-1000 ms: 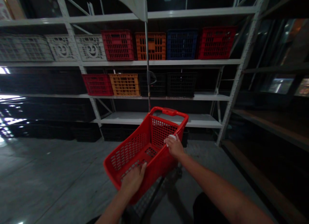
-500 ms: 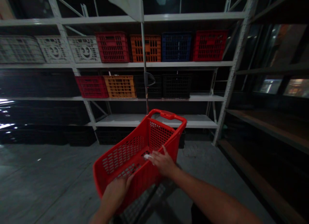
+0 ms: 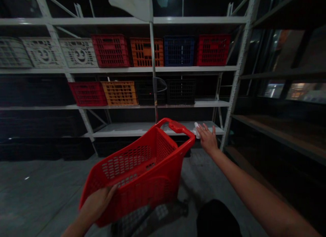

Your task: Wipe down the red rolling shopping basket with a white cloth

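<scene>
A red plastic shopping cart (image 3: 152, 182) stands in front of me, with its handle (image 3: 178, 127) toward the right and the basket sloping down to the left. My left hand (image 3: 98, 201) is closed over the rim at the near left, its fingers hidden inside the basket. Just right of the handle's end is my right hand (image 3: 209, 139), holding a small crumpled white cloth or tissue (image 3: 196, 130) at its fingertips. Whether the white piece touches the handle I cannot tell. A metal pole (image 3: 153, 60) with a white flag-like panel (image 3: 131, 4) on top rises behind the handle.
Behind the cart stands a grey metal rack (image 3: 142, 69) with plastic crates, among them a blue crate (image 3: 179, 50), an orange crate (image 3: 147, 52) and a yellow crate (image 3: 119, 93). Dark shelving (image 3: 275, 128) runs along the right. My dark-clothed knee (image 3: 217, 220) shows below.
My right hand has moved from the cart's near rim rightward and up, beyond the handle's end, with the white piece. My left hand stays on the rim; the view has shifted slightly.
</scene>
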Action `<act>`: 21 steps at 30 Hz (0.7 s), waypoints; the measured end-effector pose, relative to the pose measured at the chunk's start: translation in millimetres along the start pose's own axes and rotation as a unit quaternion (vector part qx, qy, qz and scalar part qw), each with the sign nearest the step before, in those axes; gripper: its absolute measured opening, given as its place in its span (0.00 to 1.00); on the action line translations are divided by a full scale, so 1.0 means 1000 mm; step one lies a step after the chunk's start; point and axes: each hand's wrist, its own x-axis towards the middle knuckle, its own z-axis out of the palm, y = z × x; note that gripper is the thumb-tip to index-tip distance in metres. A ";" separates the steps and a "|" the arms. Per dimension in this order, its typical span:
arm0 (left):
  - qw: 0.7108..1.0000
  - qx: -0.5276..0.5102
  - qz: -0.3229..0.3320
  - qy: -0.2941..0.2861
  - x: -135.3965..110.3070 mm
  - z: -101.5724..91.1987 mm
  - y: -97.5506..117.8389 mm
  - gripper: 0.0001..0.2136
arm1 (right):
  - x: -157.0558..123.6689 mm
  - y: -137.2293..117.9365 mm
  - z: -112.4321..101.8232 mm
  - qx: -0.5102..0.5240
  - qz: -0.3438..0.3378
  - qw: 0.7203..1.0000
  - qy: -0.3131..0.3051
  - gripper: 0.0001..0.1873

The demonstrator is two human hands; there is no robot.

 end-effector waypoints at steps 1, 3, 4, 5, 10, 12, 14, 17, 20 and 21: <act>1.000 -0.018 0.010 0.011 0.006 -0.007 0.013 0.25 | -0.006 -0.007 0.002 0.021 -0.007 1.000 0.002 0.25; 0.996 -0.076 0.034 0.030 0.020 -0.021 0.050 0.26 | -0.021 -0.030 0.011 0.079 -0.024 0.997 0.011 0.25; 0.994 -0.092 0.039 0.039 0.028 -0.027 0.071 0.27 | -0.030 -0.045 0.017 0.110 -0.024 0.993 0.023 0.25; 0.993 -0.094 0.048 0.044 0.036 -0.032 0.092 0.27 | -0.039 -0.060 0.023 0.136 -0.017 0.990 0.040 0.25; 0.999 -0.019 0.037 0.035 0.064 -0.029 0.156 0.28 | -0.086 -0.133 0.058 0.192 0.008 0.977 0.097 0.27; 0.999 -0.013 0.038 0.037 0.067 -0.024 0.160 0.31 | -0.100 -0.153 0.069 0.198 -0.024 0.976 0.090 0.27; 0.998 -0.010 0.039 0.041 0.067 -0.022 0.159 0.34 | -0.109 -0.159 0.076 0.193 -0.053 0.976 0.082 0.28; 0.998 -0.007 0.040 0.048 0.065 -0.022 0.156 0.35 | -0.108 -0.140 0.075 0.179 -0.060 0.978 0.091 0.29; 0.998 -0.005 0.034 0.054 0.063 -0.021 0.157 0.36 | -0.095 -0.111 0.065 0.168 0.027 0.975 0.144 0.30; 0.998 -0.005 0.033 0.055 0.062 -0.021 0.158 0.36 | -0.091 -0.107 0.062 0.170 0.064 0.969 0.166 0.30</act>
